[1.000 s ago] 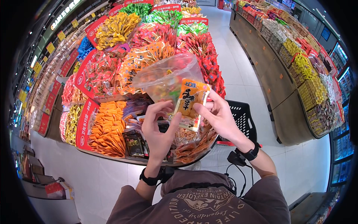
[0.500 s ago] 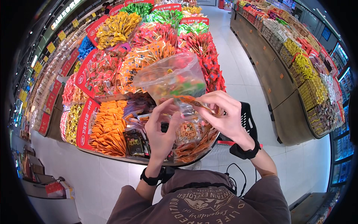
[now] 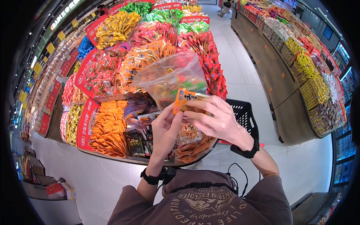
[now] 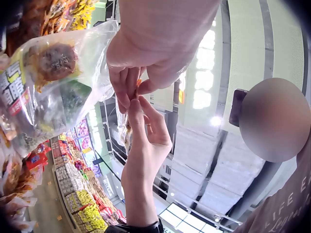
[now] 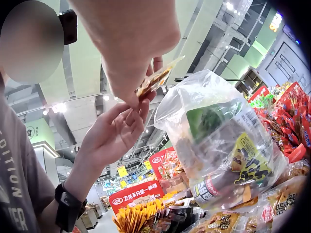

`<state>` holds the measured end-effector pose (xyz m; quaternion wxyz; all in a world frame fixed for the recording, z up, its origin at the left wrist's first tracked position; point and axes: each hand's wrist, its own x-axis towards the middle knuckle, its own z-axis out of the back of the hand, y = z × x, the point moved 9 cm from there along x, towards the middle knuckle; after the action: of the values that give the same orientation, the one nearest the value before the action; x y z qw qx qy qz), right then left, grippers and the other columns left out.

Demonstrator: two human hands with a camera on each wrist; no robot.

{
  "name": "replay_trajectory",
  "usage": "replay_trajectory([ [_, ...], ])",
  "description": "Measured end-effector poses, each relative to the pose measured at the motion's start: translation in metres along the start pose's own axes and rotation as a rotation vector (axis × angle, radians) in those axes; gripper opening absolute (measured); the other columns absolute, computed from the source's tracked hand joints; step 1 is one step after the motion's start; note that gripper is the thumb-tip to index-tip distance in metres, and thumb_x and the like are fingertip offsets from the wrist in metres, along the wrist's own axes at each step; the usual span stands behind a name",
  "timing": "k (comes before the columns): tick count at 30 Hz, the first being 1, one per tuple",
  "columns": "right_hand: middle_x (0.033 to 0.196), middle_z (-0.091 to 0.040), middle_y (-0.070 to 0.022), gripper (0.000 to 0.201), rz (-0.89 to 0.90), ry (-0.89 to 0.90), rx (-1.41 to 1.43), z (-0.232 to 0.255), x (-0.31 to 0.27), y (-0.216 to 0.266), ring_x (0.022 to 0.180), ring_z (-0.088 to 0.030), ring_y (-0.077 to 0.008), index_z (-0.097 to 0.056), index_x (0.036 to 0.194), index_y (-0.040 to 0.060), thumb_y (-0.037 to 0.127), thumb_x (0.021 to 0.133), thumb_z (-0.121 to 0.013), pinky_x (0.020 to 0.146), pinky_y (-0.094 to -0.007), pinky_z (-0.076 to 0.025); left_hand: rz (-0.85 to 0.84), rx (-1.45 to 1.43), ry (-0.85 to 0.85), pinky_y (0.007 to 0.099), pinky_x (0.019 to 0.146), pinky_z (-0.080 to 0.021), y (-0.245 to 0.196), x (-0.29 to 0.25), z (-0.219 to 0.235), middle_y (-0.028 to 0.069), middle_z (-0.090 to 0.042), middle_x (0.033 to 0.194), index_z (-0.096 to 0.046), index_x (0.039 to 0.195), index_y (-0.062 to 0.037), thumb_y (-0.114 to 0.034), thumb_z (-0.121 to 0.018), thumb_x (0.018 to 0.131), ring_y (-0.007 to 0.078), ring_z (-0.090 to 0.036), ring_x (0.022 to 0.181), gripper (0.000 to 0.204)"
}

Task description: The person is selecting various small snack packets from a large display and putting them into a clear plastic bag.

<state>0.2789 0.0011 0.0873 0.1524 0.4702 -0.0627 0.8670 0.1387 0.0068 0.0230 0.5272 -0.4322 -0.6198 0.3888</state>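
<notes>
While the head view shows a display stand [image 3: 119, 159] heaped with snacks in a lit shop, a clear bag [image 3: 159, 80] toward its right edge, the orange packet [image 3: 181, 102], edge-on half a second ago, now shows its print above the front right corner, gripped by the right hand [image 3: 221, 118], its end pinched by the left hand [image 3: 164, 129]. In the left-wrist view both hands' fingertips nearly meet at it; in the right-wrist view it is near the bag's rim.

The display stand [image 3: 123, 160] is stocked with orange packets [image 3: 108, 129] near its front edge, black packets [image 3: 135, 144] beside them; a filled clear bag [image 3: 170, 78] is set farther back.
</notes>
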Motion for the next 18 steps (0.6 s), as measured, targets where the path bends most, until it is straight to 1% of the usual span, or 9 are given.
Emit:
replay_trajectory([
  [4, 0.114, -0.065, -0.0042, 0.041, -0.087, -0.058, 0.080, 0.002, 0.001, -0.011, 0.091, -0.062, -0.0241, -0.069, 0.109, 0.0106, 0.015, 0.070, -0.080, 0.075, -0.0353, -0.051, 0.024, -0.010, -0.049, 0.0252, 0.079, -0.053, 0.004, 0.002, 0.011, 0.0117, -0.069, 0.107, -0.053, 0.130, 0.0082, -0.006, -0.054, 0.100, 0.0112, -0.065, 0.091, 0.033],
  [6, 0.108, -0.066, -0.0062, 0.047, -0.117, -0.081, 0.069, 0.007, 0.007, -0.013, 0.084, -0.062, -0.0210, -0.066, 0.117, 0.0092, 0.014, 0.072, -0.080, 0.071, -0.0333, -0.051, -0.013, -0.008, -0.081, 0.0240, 0.078, -0.052, 0.002, 0.003, 0.015, 0.0107, -0.069, 0.107, -0.055, 0.128, 0.0086, -0.006, -0.053, 0.100, 0.0106, -0.065, 0.090, 0.031],
  [8, 0.098, -0.066, -0.0080, 0.053, -0.623, 0.063, 0.374, -0.011, -0.004, -0.046, 0.071, -0.059, -0.0162, -0.062, 0.125, 0.0078, 0.016, 0.076, -0.080, 0.064, -0.0296, -0.049, -0.014, 0.008, -0.075, 0.0237, 0.079, -0.052, 0.003, 0.003, 0.018, 0.0103, -0.069, 0.107, -0.056, 0.126, 0.0078, -0.007, -0.054, 0.100, 0.0102, -0.065, 0.091, 0.029],
  [9, 0.085, -0.064, -0.0065, 0.057, -0.719, 0.100, 0.508, -0.021, -0.009, -0.052, 0.058, -0.053, -0.0098, -0.057, 0.131, 0.0068, 0.018, 0.080, -0.079, 0.057, -0.0268, -0.046, -0.010, 0.040, -0.082, 0.0241, 0.082, -0.051, 0.003, 0.002, 0.020, 0.0105, -0.069, 0.108, -0.057, 0.125, 0.0072, -0.007, -0.054, 0.100, 0.0101, -0.064, 0.093, 0.028],
  [10, 0.085, -0.064, -0.0065, 0.057, -0.719, 0.101, 0.509, -0.020, -0.008, -0.052, 0.058, -0.053, -0.0098, -0.057, 0.131, 0.0068, 0.018, 0.080, -0.079, 0.057, -0.0268, -0.046, -0.006, 0.073, -0.089, 0.0245, 0.084, -0.051, 0.003, 0.002, 0.021, 0.0107, -0.069, 0.109, -0.057, 0.124, 0.0067, -0.007, -0.054, 0.100, 0.0101, -0.064, 0.094, 0.027],
  [12, 0.085, -0.066, 0.0006, 0.063, -0.802, 0.402, 0.652, -0.045, -0.016, -0.047, 0.064, -0.053, -0.0024, -0.054, 0.135, 0.0058, 0.011, 0.078, -0.081, 0.056, -0.0213, -0.045, -0.012, 0.056, -0.102, 0.0249, 0.086, -0.050, 0.001, 0.003, 0.019, 0.0107, -0.068, 0.110, -0.057, 0.124, 0.0060, -0.006, -0.054, 0.100, 0.0104, -0.064, 0.096, 0.028],
  [14, 0.079, -0.064, 0.0006, 0.056, -0.736, 0.389, 0.652, -0.053, -0.018, -0.044, 0.064, -0.058, -0.0022, -0.055, 0.130, 0.0044, 0.009, 0.080, -0.079, 0.055, -0.0196, -0.047, -0.014, 0.041, -0.126, 0.0253, 0.088, -0.049, -0.001, 0.003, 0.023, 0.0107, -0.068, 0.110, -0.057, 0.125, 0.0053, -0.005, -0.055, 0.099, 0.0108, -0.063, 0.097, 0.028],
  [17, 0.083, -0.066, -0.0022, 0.033, -0.951, 0.232, 0.952, -0.060, -0.025, -0.048, 0.059, -0.063, -0.0063, -0.053, 0.114, 0.0021, 0.005, 0.088, -0.071, 0.050, -0.0190, -0.049, -0.031, 0.044, -0.079, 0.0267, 0.091, -0.049, -0.001, 0.001, 0.024, 0.0105, -0.066, 0.112, -0.053, 0.127, 0.0041, -0.003, -0.065, 0.092, 0.0125, -0.062, 0.102, 0.037],
  [18, 0.083, -0.068, -0.0058, 0.036, -0.977, 0.191, 1.016, -0.064, -0.027, -0.051, 0.062, -0.066, -0.0080, -0.050, 0.115, 0.0007, 0.008, 0.088, -0.072, 0.053, -0.0207, -0.052, -0.015, 0.056, -0.064, 0.0271, 0.091, -0.049, 0.001, -0.001, 0.025, 0.0104, -0.066, 0.112, -0.053, 0.126, 0.0042, -0.002, -0.068, 0.089, 0.0126, -0.062, 0.104, 0.040],
])
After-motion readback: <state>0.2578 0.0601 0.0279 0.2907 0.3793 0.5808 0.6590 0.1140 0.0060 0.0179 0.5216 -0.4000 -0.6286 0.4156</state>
